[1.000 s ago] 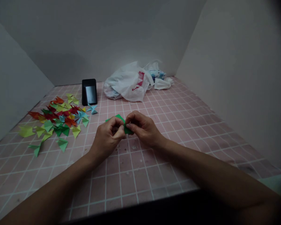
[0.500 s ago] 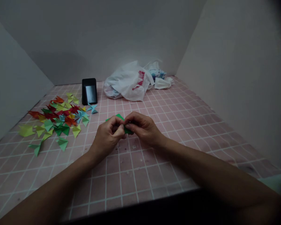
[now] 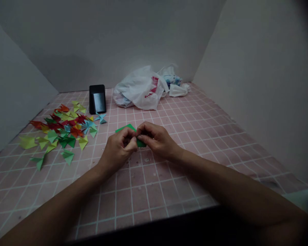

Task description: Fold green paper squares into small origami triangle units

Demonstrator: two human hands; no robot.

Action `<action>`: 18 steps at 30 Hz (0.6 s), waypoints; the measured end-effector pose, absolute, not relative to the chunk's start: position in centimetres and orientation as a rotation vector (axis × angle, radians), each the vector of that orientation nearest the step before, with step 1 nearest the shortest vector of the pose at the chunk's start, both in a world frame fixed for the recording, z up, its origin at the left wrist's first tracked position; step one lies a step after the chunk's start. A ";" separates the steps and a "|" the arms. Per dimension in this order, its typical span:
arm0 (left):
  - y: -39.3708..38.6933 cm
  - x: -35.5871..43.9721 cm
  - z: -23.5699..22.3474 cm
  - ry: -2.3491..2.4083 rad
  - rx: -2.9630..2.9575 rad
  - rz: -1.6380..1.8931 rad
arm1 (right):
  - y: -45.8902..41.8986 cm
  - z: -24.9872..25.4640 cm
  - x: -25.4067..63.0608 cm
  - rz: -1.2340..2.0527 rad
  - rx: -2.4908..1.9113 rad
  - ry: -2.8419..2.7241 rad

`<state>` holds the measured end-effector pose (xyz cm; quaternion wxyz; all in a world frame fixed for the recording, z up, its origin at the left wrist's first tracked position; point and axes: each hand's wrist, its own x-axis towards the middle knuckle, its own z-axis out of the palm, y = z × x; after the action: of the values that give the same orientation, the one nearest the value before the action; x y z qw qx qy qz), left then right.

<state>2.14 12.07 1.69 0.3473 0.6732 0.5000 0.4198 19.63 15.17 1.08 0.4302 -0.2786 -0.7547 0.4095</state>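
A folded piece of green origami paper (image 3: 127, 128) is pinched between my left hand (image 3: 117, 147) and my right hand (image 3: 156, 139), which meet above the pink grid mat (image 3: 154, 184). Its lower corner (image 3: 141, 144) shows below my right fingers, and the middle of the paper is hidden by them. To the left lies a loose pile of folded paper triangles (image 3: 61, 131) in red, yellow, green and blue, an arm's width from my left hand.
A black phone on a stand (image 3: 97, 99) and a white plastic bag (image 3: 137, 90) sit at the back of the mat, with tissues (image 3: 178, 90) to their right. Pale walls (image 3: 248, 92) rise on three sides. The mat's near edge runs under my forearms.
The view has tilted slightly. My fingers have shifted a little on the green paper, and more of its upper left flap shows. The pile has not moved.
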 end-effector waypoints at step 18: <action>12.2 2.2 2.1 1.055 1.456 1.163 | 15.3 0.5 19.5 1.107 -0.616 -1.704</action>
<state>2.18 12.17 2.13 0.4794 0.5968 0.4325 0.4765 19.50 15.26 0.48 0.4874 -0.2534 -0.7007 0.4553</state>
